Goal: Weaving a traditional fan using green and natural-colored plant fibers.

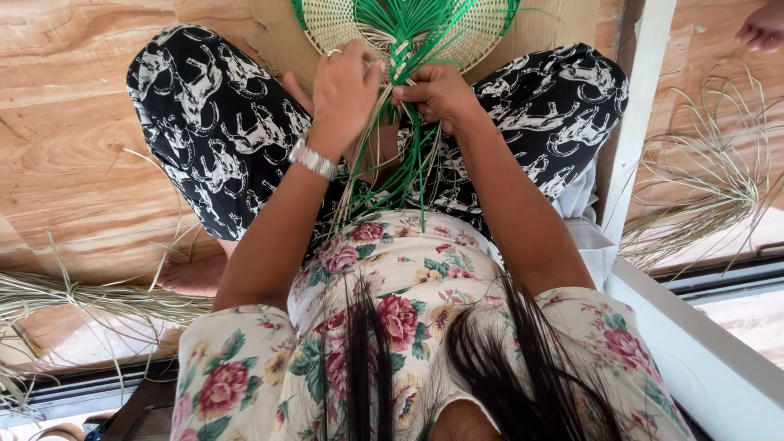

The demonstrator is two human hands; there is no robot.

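hands meet at the braided stem of a round woven fan (343,24) lying on the lap. left hand (347,94), fingers curled shut, pinches green and pale strips (392,175) at the braid; right hand (441,94) is closed on the same strips just beside it. loose dried straw (82,298) lies on the wooden floor (73,122).

no packages, labels or signs show anywhere in this view. no screens either. nothing here carries a printed panel or wrapper.
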